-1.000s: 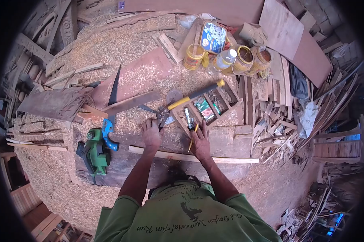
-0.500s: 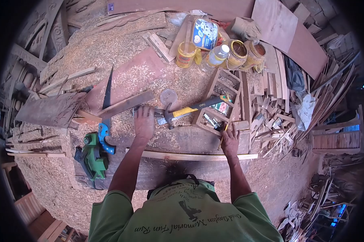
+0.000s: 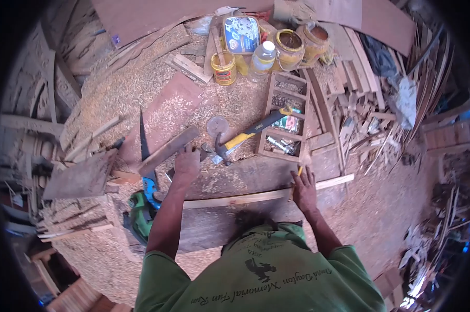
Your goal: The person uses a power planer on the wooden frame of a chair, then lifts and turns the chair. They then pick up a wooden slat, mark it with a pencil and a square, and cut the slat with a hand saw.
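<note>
A long pale wood strip [image 3: 245,198] lies across the dark workbench in front of me. My right hand [image 3: 304,191] rests over its right part, a yellow pencil [image 3: 300,170] held between the fingers. Beyond the strip, my left hand [image 3: 187,162] is closed around something mostly hidden; a thin edge shows at its left. Close by on the right is a hammer [image 3: 255,130] with a black and yellow handle. Just past the left fingers sits a brown wood block [image 3: 170,150]. A blue-handled handsaw [image 3: 150,190] and a green power planer [image 3: 140,216] lie left of my left forearm.
A divided wooden tray [image 3: 266,112] holds small items. Behind it stand a yellow can [image 3: 224,76], a clear bottle [image 3: 263,61], two open jars [image 3: 289,48] and a blue-labelled tub [image 3: 241,35]. Shavings cover much of the surface, and offcuts [image 3: 349,130] pile up at the right.
The view has turned and shifted. My left hand has curled its fingers and drawn back from the hammer head. The right hand has moved away from the tray, still with the pencil.
</note>
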